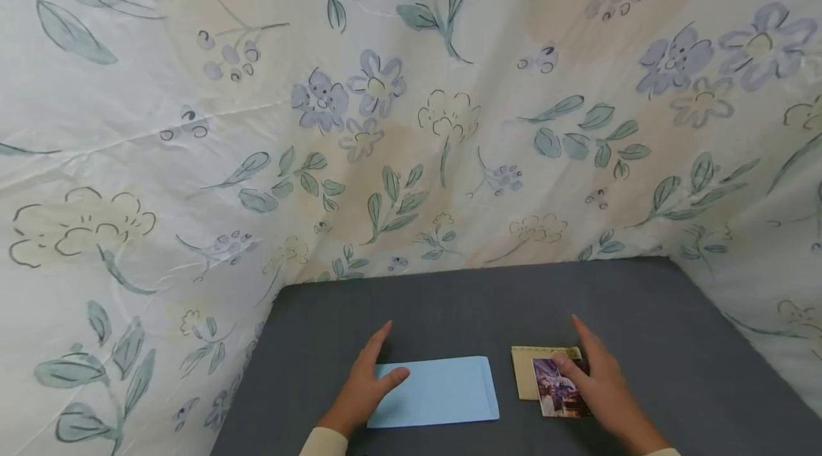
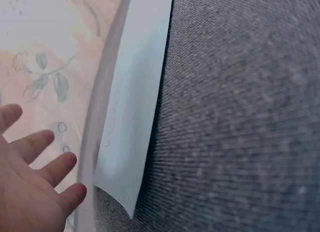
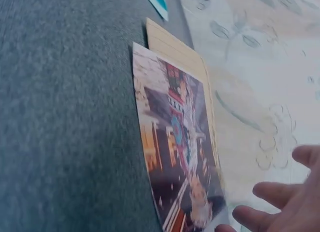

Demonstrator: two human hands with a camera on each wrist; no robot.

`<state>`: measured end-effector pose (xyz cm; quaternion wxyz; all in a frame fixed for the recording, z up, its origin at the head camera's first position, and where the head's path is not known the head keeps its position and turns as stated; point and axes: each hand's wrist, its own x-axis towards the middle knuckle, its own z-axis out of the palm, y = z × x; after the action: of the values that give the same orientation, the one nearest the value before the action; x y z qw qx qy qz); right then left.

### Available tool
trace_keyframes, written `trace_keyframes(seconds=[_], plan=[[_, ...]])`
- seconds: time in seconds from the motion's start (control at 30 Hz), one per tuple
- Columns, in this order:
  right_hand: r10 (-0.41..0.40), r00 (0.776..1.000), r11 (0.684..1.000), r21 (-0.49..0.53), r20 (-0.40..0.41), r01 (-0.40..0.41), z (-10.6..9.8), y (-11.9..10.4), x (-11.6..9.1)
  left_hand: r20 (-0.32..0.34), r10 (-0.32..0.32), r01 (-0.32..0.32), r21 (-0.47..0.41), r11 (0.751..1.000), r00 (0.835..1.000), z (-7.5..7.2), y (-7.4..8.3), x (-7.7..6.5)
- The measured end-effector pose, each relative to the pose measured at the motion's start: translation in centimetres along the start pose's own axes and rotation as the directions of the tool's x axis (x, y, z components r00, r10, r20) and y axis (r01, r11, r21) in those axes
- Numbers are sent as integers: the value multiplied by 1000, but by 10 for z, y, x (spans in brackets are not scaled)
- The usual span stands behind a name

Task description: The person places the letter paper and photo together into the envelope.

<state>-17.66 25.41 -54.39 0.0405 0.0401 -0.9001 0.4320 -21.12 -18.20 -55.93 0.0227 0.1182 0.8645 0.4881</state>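
A light blue envelope [image 1: 443,392] lies flat on the dark grey table; faint reddish print shows on it in the left wrist view. By its left end is my left hand [image 1: 362,384], thumb and fingers spread, gripping nothing. To the right lies a colourful photo card [image 1: 554,390], partly over a tan paper [image 1: 524,374] that looks like a small notepad or kraft envelope. My right hand [image 1: 604,384] hovers at the card's right side and hides part of it. In the right wrist view its fingers [image 3: 280,194] are straight and apart, beside the card [image 3: 175,142].
The grey table [image 1: 449,306] reaches back to a floral curtain [image 1: 411,120], which also hangs along the left and right sides. A strip of bare tabletop separates the envelope from the tan paper.
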Motion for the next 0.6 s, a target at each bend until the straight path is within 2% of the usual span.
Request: trace_keyframes(seconds=[0.07, 0.13, 0.4, 0.6], plan=[[23, 1000, 996, 81, -19, -22, -6, 4, -2, -8, 9, -10, -33, 999, 1000, 1, -1, -1], [56, 998, 993, 108, -30, -52, -12, 8, -1, -8, 17, -17, -36, 999, 1000, 2, -2, -1], [185, 983, 981, 55, -9, -184, -23, 17, 6, 34, 54, -54, 15, 998, 998, 11, -4, 0], [261, 965, 964, 42, 36, -262, -27, 23, 7, 59, 14, -20, 111, 994, 998, 17, -6, -1]])
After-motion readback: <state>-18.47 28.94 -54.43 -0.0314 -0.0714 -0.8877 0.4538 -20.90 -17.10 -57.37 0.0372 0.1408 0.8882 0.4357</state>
